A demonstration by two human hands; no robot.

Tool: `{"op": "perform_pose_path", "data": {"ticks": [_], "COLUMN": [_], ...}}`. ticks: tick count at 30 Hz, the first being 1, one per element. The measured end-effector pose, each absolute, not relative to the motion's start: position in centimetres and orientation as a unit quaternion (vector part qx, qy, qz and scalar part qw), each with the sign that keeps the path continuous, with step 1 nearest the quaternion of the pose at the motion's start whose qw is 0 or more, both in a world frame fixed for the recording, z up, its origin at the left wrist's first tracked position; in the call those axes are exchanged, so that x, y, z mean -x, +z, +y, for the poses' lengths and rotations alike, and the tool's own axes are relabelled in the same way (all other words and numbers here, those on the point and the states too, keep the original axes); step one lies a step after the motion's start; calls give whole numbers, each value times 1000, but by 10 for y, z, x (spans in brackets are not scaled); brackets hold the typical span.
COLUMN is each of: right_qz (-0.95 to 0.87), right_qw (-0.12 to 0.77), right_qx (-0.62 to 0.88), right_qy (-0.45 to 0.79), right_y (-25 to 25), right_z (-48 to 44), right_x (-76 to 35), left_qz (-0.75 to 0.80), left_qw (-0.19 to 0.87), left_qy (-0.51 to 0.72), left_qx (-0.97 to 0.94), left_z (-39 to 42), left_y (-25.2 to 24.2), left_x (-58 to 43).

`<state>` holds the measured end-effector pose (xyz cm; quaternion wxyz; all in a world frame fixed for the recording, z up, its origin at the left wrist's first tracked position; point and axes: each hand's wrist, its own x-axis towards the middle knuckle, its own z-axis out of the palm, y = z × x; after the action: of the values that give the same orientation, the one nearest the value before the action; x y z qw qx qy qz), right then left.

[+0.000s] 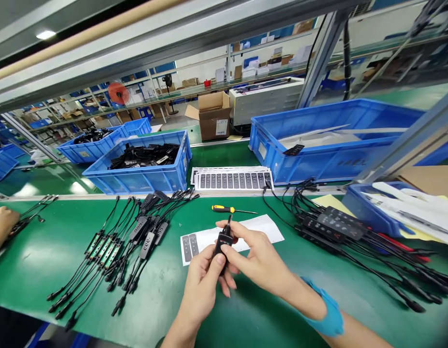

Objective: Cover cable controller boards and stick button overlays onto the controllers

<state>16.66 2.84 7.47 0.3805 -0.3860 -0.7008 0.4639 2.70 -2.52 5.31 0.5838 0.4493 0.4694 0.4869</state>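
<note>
My left hand holds a small black controller module upright above the green table, fingers wrapped round its lower part. My right hand pinches the module's upper end from the right, thumb and fingers pressed on it. Just beyond the hands lies a white label sheet with a few dark stickers left at its left end. A yellow-handled screwdriver rests on the table behind the sheet.
A bunch of black cabled modules lies at left, another pile at right. Sticker sheets sit at the back, blue bins behind them. Another person's hand shows at the far left edge.
</note>
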Motion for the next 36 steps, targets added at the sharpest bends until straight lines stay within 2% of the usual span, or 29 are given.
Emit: {"op": "perform_pose_path", "data": {"ticks": [4,7,11,13,15,18,19,21,23,25,29,32,36], "right_qz": [-570,-412,-331,-359,-445,-636,-689,-750,-751,-730,-712,-767,-849], "right_qw": [406,406,419,455,494,492,463,348,203,110,71,115,212], "right_qx": [299,237,227,246,291,406,450,547,628,674,699,631,415], "right_qy": [649,780,815,777,688,435,329,134,26,0,-10,31,248], "right_y": [68,60,56,62,74,93,97,97,87,72,43,27,6], "right_z": [38,42,44,51,64,90,97,108,113,113,111,113,108], "right_x": [-164,-159,-156,-164,-184,-232,-250,-284,-310,-324,-311,-262,-166], "left_qz": [576,591,554,546,551,572,577,585,586,585,578,582,591], "left_qw": [416,296,285,279,249,192,179,167,165,161,149,126,96], "left_qy": [441,408,391,368,331,260,238,192,148,113,68,59,69], "left_qx": [-548,-629,-678,-699,-724,-754,-760,-770,-780,-787,-799,-801,-798], "left_z": [-28,-31,-34,-35,-37,-39,-40,-42,-45,-46,-48,-49,-52], "left_y": [54,58,62,60,50,22,13,-4,-13,-15,-9,-11,-23], "left_x": [-23,-25,-30,-26,-16,4,10,17,17,11,-3,-12,-19]}}
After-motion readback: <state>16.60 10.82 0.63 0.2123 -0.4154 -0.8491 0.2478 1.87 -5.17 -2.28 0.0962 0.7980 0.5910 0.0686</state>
